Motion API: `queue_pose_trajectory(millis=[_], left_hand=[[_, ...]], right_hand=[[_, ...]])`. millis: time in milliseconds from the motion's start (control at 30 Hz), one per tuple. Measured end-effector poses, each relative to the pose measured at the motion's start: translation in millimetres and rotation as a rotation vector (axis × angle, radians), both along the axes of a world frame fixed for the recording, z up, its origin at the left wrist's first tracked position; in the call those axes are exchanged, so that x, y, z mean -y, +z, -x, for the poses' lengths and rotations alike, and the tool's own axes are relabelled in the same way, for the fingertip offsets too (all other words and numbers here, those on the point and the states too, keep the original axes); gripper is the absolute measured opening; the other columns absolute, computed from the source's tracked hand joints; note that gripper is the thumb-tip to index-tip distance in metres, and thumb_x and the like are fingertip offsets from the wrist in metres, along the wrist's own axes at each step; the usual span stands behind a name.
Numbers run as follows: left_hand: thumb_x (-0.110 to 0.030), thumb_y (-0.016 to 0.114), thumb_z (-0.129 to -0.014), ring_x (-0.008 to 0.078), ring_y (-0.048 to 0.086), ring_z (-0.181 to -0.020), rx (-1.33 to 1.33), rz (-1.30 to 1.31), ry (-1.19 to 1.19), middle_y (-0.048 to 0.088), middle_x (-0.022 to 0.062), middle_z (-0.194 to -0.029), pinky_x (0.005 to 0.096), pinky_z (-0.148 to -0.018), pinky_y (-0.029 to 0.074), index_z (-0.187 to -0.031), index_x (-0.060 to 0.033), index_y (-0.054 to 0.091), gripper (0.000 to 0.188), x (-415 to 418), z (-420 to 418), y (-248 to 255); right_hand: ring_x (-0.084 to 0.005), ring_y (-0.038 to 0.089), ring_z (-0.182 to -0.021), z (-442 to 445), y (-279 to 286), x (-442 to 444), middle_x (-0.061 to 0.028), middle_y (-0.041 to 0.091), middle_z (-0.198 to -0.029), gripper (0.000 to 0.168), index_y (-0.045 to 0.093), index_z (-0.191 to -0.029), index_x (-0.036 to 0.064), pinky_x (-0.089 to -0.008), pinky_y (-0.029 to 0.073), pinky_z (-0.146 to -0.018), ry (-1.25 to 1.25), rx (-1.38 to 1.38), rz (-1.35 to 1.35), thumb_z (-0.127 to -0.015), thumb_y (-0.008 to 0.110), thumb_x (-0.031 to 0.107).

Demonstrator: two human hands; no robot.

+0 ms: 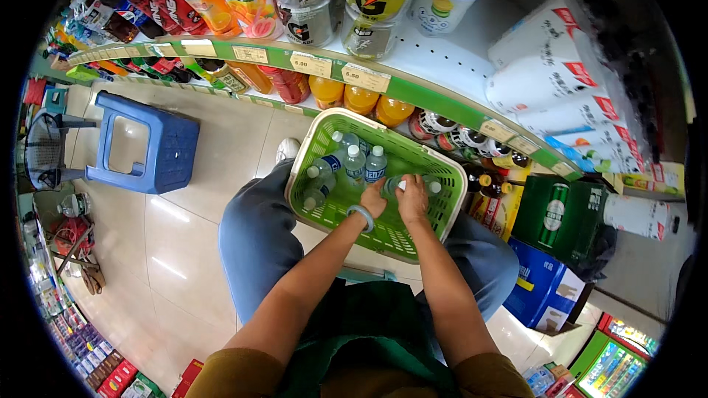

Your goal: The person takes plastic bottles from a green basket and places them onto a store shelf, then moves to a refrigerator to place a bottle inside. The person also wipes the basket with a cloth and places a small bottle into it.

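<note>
A light green plastic basket with a cream rim rests between my knees, against the shelf. In it, two clear drink bottles with white caps and blue labels, a left one and a right one, stand upright. Several more lie along the basket's left side, one of them a blue-labelled bottle. My right hand has its fingers around a bottle with a white cap. Close beside it, my left hand, with a bracelet at the wrist, has fingertips at this bottle; its grip is partly hidden.
Above the basket runs a shelf edge with price tags and large drink bottles. Shrink-wrapped white bottles fill its right end. A blue plastic stool is on the tiled floor to the left. Green and blue cartons are stacked at right.
</note>
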State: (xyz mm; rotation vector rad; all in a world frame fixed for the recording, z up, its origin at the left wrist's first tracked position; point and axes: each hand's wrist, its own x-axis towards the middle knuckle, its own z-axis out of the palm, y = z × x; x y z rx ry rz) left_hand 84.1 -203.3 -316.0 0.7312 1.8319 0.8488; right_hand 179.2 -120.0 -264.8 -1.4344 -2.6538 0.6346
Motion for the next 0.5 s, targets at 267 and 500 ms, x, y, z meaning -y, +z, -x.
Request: queue_pose_trajectory(millis=[267,500], left_hand=[[-0.017,0.081,-0.052,0.029,0.055,-0.102,0.058,-0.311,-0.137,0.055,0.0187,-0.113,0.0332,-0.089,0.045,-0.125,-0.0012,0.041,0.085,22.6,5.1,100.8],[-0.02,0.079,-0.058,0.0231,0.059,-0.094,0.137,-0.466,-0.157,0.059,0.0149,-0.103,0.0329,-0.085,0.046,-0.114,0.0009,0.046,0.068,53.9,-0.3,227.5]], right_hand=[[-0.0177,0.061,-0.069,-0.1,192.6,5.5,-0.0101,0.064,-0.076,0.022,0.066,-0.08,0.003,-0.0291,0.048,-0.062,-0.157,-0.309,0.179,-0.062,0.073,0.014],[-0.0107,0.056,-0.082,-26.9,275.6,15.0,-0.003,0.062,-0.087,0.027,0.062,-0.101,0.0,-0.0242,0.045,-0.072,-0.118,-0.927,0.477,-0.077,0.067,0.012]])
